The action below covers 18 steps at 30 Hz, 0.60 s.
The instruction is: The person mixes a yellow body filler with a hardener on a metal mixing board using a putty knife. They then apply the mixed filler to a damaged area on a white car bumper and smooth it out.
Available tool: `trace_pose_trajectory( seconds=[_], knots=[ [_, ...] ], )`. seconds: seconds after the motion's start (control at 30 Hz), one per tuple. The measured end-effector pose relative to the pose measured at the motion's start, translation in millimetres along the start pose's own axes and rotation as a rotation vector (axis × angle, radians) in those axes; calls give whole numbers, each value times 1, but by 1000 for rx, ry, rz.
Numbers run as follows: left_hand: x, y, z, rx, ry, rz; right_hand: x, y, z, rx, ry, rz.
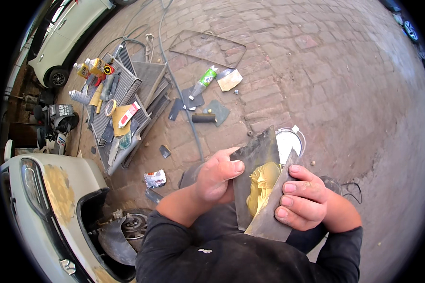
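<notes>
My left hand (217, 177) grips a flat grey metal spreader plate (255, 155) by its left edge, thumb on top. A lump of yellow putty (262, 181) lies on that plate. My right hand (304, 198) holds a second grey metal spreader blade (269, 219), tilted with its edge against the putty. Both hands are close together in front of my chest, above brick paving. Behind the plates an open round tin (290, 139) with a white inside stands on the ground.
At the left is a white car (57, 198) with yellow filler patches and a bare wheel hub (134, 224). Radiators (127, 89) with bottles, tape and tools lie at the upper left. A green bottle (204, 80), a black cylinder (203, 118), a hose and a glass pane (207, 47) lie on the paving.
</notes>
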<state>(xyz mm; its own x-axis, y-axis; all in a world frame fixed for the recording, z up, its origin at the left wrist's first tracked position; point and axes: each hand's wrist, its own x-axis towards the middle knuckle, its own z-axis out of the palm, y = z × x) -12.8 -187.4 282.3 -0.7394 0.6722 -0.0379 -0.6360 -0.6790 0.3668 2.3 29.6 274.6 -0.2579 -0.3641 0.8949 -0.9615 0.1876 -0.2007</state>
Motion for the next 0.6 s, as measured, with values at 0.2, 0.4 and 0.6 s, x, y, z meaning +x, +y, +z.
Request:
trace_pose_trajectory(
  seconds=[0.2, 0.4, 0.6],
  knots=[
    [1, 4, 18, 168, 225, 114, -17, 19, 2, -40, -63, 128],
    [9, -1, -11, 251, 301, 539, -32, 29, 0, 666, 697, 968],
    [-3, -27, -46, 1128, 285, 821, -12, 24, -5, 962, 552, 1331]
  ],
)
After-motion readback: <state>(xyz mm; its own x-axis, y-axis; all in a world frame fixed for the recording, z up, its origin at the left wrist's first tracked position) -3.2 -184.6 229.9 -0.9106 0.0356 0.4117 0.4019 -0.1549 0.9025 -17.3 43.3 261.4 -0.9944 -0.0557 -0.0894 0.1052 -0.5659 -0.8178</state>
